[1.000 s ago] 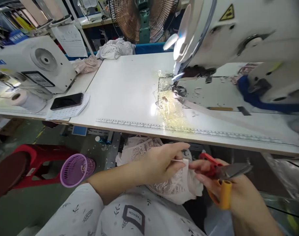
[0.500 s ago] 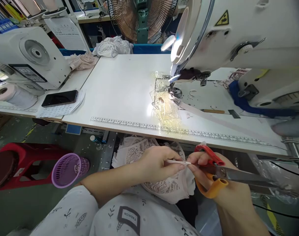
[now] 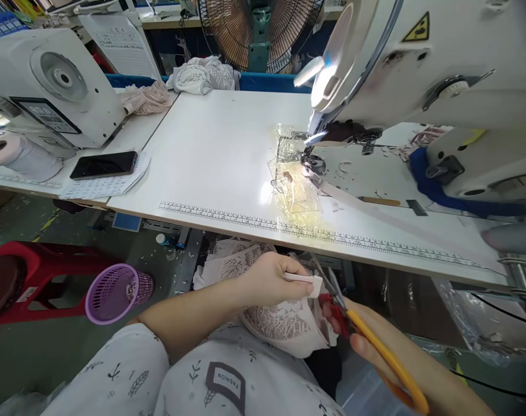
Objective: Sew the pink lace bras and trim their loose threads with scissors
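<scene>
My left hand (image 3: 278, 280) pinches a narrow pale pink fabric strap (image 3: 305, 279) between thumb and fingers, its end sticking out to the right. In my right hand (image 3: 362, 329) is a pair of scissors (image 3: 375, 335) with one orange and one red handle. The handles are spread and the blades are parted, pointing up and left beside the strap's end. Whether a blade touches the strap I cannot tell. Below both hands, a pale pink lace garment (image 3: 284, 326) rests on my lap and hangs under the table edge.
A sewing machine (image 3: 418, 69) stands on the white table (image 3: 219, 156), whose front edge carries a printed ruler. Another machine (image 3: 50, 86), a phone (image 3: 103, 164) and papers lie left. A purple basket (image 3: 111, 294) and red stool (image 3: 50, 277) stand on the floor.
The scissors have swung round in my right hand, from blades pointing right to blades pointing up-left by the strap. My right fingers have let go of the strap's end.
</scene>
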`<action>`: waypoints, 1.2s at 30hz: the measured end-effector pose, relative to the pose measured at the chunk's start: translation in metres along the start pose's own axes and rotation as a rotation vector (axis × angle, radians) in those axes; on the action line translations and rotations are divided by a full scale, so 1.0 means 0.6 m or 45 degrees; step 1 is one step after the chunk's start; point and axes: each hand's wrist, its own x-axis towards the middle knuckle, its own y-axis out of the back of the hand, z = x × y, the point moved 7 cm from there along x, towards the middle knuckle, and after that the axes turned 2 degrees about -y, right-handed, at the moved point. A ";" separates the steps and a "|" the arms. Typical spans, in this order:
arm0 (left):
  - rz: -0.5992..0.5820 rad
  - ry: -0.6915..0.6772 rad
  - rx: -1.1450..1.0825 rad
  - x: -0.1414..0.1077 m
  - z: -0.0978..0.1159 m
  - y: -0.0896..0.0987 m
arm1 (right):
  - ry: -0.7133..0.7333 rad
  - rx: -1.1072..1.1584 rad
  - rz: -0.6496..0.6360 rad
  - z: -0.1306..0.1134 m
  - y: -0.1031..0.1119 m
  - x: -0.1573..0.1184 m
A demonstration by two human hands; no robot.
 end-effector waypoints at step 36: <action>0.005 -0.062 0.010 -0.003 0.017 0.027 | -0.230 -0.581 0.773 -0.001 0.098 -0.021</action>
